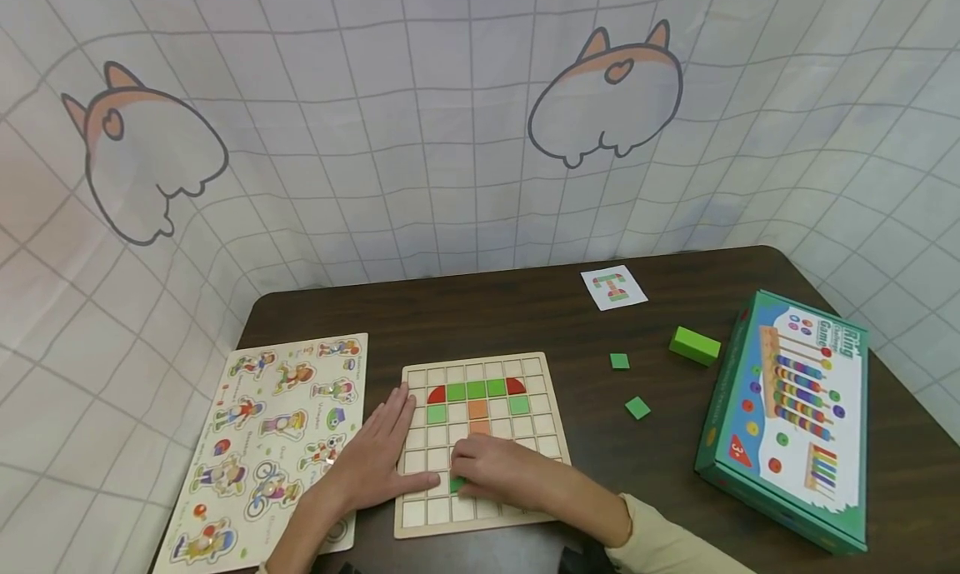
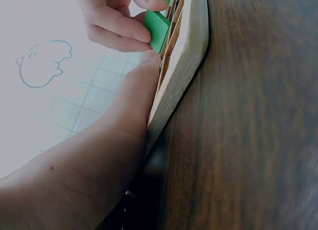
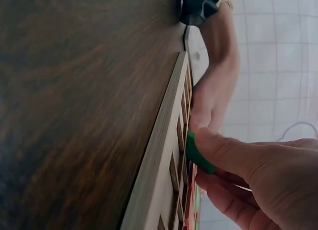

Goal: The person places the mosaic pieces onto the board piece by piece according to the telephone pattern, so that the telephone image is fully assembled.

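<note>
A wooden grid board [image 1: 480, 527] lies on the table. My left hand [image 1: 375, 457] rests along its left edge, with the fingers straight and the thumb reaching over the lower cells. Between thumb and fingers, my right hand [image 1: 498, 471] pinches a green square tile [image 2: 158, 30] over the lower left part of the grid. That tile is tilted, seen close up in the left wrist view. Near the top, green square tiles [image 1: 476, 390] form a row between two rounded red pieces [image 1: 437, 394]. Orange squares [image 1: 477, 409] sit below the row, partly hidden by the right hand.
Two loose green tiles [image 1: 637, 407] lie right of the board. Beyond them are a long green block [image 1: 694, 346] and a green game box [image 1: 787, 424]. A white pattern card [image 1: 614, 287] lies at the back. A picture puzzle board [image 1: 277, 424] is on the left.
</note>
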A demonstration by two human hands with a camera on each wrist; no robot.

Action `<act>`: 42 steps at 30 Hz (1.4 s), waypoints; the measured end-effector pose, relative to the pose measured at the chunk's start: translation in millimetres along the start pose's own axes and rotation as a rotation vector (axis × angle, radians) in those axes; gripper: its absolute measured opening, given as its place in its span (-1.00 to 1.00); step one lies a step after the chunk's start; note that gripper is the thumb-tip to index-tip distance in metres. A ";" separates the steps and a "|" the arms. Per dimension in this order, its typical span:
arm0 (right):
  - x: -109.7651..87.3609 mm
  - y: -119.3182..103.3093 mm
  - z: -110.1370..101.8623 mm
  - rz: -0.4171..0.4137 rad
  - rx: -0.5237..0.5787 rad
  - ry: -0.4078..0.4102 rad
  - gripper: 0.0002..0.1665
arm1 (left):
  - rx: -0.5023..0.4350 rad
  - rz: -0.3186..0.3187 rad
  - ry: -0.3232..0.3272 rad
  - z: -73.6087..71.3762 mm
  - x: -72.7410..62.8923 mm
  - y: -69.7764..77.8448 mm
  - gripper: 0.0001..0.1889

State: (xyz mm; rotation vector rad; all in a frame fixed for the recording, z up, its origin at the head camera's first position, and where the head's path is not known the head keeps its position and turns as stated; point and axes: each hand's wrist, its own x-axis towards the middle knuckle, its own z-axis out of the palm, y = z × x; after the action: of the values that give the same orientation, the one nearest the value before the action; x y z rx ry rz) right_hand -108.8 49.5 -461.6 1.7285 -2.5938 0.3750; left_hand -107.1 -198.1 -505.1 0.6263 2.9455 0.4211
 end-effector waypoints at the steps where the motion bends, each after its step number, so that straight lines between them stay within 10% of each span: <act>1: 0.4 -0.7 -0.3 0.008 -0.004 -0.009 -0.87 | 0.000 0.002 0.003 -0.1 0.0 -0.4 0.24; 17: -6.0 -8.1 4.8 -0.062 -0.242 0.020 -0.72 | -0.004 0.010 0.004 0.7 0.4 -0.4 0.24; 30: -3.2 -3.7 3.1 -0.035 -0.094 0.008 -0.89 | -0.003 0.009 0.006 0.5 -0.6 0.5 0.24; 42: -61.0 91.0 -68.5 0.528 0.071 0.270 -0.30 | -0.015 0.009 0.002 -0.5 -0.1 -0.2 0.24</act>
State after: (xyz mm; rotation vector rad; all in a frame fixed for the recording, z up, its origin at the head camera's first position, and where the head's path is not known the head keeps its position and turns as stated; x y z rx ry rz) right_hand -176.5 151.8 -421.1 0.8945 -2.8093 0.6558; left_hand -107.3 -198.4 -504.6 0.6375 2.9395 0.4446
